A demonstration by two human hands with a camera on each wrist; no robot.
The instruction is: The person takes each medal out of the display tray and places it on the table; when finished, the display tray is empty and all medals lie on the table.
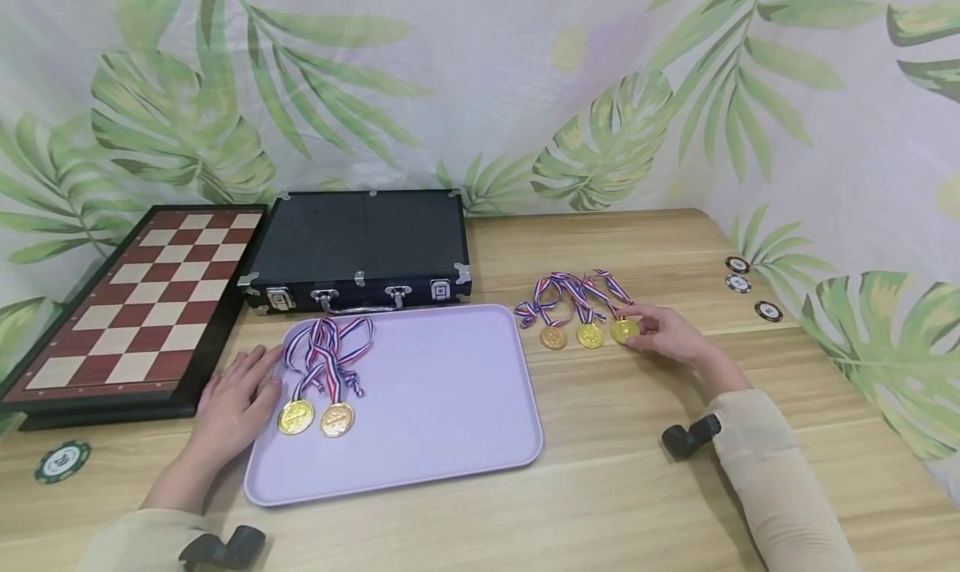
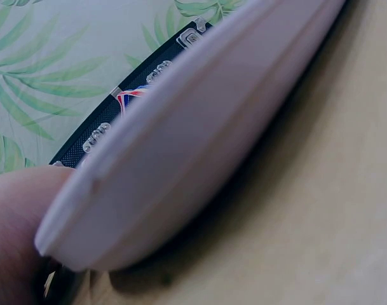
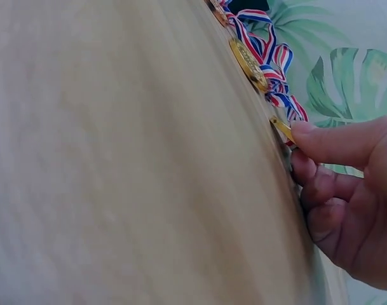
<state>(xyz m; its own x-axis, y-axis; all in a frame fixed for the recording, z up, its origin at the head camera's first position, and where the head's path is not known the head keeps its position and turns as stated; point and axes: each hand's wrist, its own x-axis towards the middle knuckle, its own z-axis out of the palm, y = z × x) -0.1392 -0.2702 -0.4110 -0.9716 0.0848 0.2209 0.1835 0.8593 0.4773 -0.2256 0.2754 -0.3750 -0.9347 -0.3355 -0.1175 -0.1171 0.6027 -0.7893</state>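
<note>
In the head view a lilac tray [image 1: 442, 397] holds a gold medal [image 1: 296, 417] and a copper-toned medal [image 1: 337, 420] with striped ribbons. My left hand [image 1: 238, 398] rests at the tray's left edge, fingers extended, holding nothing. To the right of the tray, a copper-toned medal [image 1: 553, 338] and a gold medal [image 1: 590, 335] lie on the table. Beside them my right hand [image 1: 667, 333] pinches the rightmost gold medal [image 1: 624, 331] by its edge. The right wrist view shows the thumb on that medal [image 3: 281, 129] close to the tabletop.
A black case [image 1: 367, 243] stands behind the tray. Left of it lies a red-and-cream checkerboard [image 1: 150, 305]. One poker chip [image 1: 62, 461] is at the front left; three more, including a black one [image 1: 768, 311], lie near the table's right edge. A leaf-patterned cloth [image 1: 525, 80] hangs behind.
</note>
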